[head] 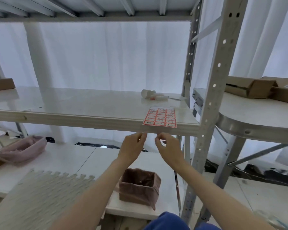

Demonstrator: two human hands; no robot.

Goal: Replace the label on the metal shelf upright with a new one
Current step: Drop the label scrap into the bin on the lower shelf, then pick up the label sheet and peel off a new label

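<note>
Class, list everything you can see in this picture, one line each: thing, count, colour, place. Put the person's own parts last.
Label sheet: one, white with red-bordered labels, front right of the middle shelf, overhanging its edge.
Metal shelf upright: one nearest, grey, perforated, right of the sheet.
Middle shelf: one, pale board.
Small white items: a cluster, back right of that shelf; count unclear.
Cardboard boxes: at least two, brown, right shelf.
Brown-lined box: one, lower surface, below the hands.
Pink pouch: one, lower left.
Ridged mat: one, grey, lower left.
Left hand, right hand: fingertips pinched, just under the shelf edge.
</note>
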